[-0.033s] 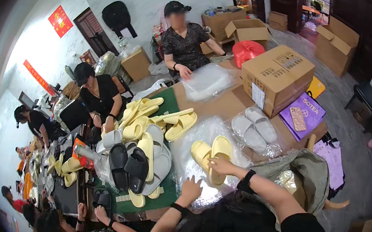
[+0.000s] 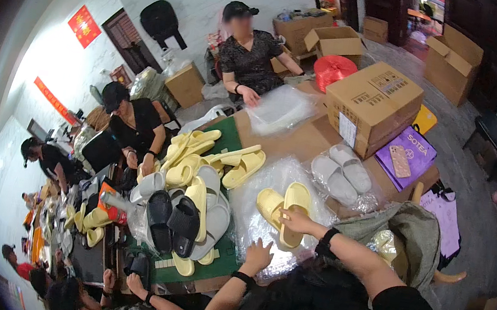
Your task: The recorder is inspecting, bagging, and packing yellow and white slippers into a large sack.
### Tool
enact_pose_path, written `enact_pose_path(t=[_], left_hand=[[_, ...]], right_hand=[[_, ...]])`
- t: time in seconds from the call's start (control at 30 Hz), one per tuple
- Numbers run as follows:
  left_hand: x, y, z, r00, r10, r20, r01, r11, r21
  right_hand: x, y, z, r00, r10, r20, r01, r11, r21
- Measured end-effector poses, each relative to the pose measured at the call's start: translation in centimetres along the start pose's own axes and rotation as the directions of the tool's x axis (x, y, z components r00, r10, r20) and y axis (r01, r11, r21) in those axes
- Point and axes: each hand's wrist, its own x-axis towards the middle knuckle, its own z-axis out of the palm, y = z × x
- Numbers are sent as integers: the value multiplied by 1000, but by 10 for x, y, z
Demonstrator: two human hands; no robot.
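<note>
My right hand is closed on a yellow slipper, its fingers at the inner edge. The slipper's mate lies close beside it on the left. Both rest on a stack of clear plastic bags. My left hand reaches over the near part of the bags, fingers spread, holding nothing. To the left is a heap of loose slippers, with a black slipper, a grey slipper and several yellow ones. A pair of grey slippers in clear plastic lies beyond my right hand.
A large carton and a red roll of plastic twine stand at the back. A phone lies on purple bags. An open woven sack is at my right. Across the table, a co-worker touches clear bags.
The whole view has shifted very slightly. My hands and the yellow slippers keep the same places on the plastic bags.
</note>
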Motion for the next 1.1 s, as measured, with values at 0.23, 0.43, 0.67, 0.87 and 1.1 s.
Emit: enact_pose_path(t=[0.23,0.43,0.67,0.87,1.1], left_hand=[[-9,15,52,989,-51,141,67,992,-110],[-25,33,47,986,-74,149,84,995,-62],[-14,30,37,982,-25,189,35,998,-51],[-22,25,37,998,10,58,-9,1000,-23],[-27,30,42,997,-54,-49,46,987,-153]], right_hand=[[9,-9,2,980,148,-131,-177,953,-246],[12,4,0,940,-227,-254,23,786,-618],[50,29,-7,968,-54,-245,-10,967,-253],[81,75,8,966,45,-256,-109,964,-243],[56,40,28,978,202,-49,-204,889,-409]])
